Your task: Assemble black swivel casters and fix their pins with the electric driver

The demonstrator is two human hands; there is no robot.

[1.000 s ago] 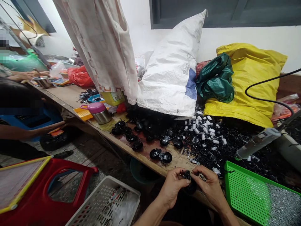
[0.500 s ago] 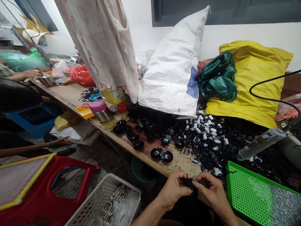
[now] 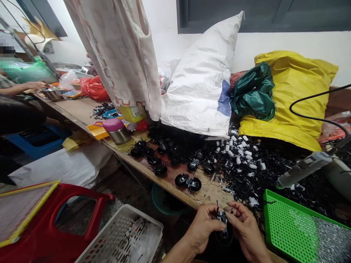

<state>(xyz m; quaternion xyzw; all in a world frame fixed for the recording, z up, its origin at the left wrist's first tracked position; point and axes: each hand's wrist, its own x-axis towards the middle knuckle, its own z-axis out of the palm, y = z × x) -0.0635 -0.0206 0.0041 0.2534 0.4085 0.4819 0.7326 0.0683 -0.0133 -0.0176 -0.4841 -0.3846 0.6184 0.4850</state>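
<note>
My left hand (image 3: pixel 204 223) and my right hand (image 3: pixel 246 227) meet at the bottom middle of the view, just in front of the wooden bench (image 3: pixel 211 190). Both pinch a small round black plastic part (image 3: pixel 223 223) with metal pieces on it, held between the fingertips of both hands. A thin metal pin sticks up from the part near my left thumb. Two finished-looking black round parts (image 3: pixel 189 181) lie on the bench just beyond my hands. A heap of black and white small parts (image 3: pixel 241 160) covers the bench behind them.
A green perforated tray (image 3: pixel 290 223) with small metal bits sits right of my hands, a grey tool (image 3: pixel 304 168) above it. White (image 3: pixel 203 80), green and yellow sacks (image 3: pixel 296 95) stand behind. A red stool (image 3: pixel 60 226) and white basket (image 3: pixel 123 237) are lower left. Another person's arm (image 3: pixel 22 87) works far left.
My hands have turned the black part so its metal side faces up. Another person's arm low on the left has withdrawn, leaving a white sheet where it was.
</note>
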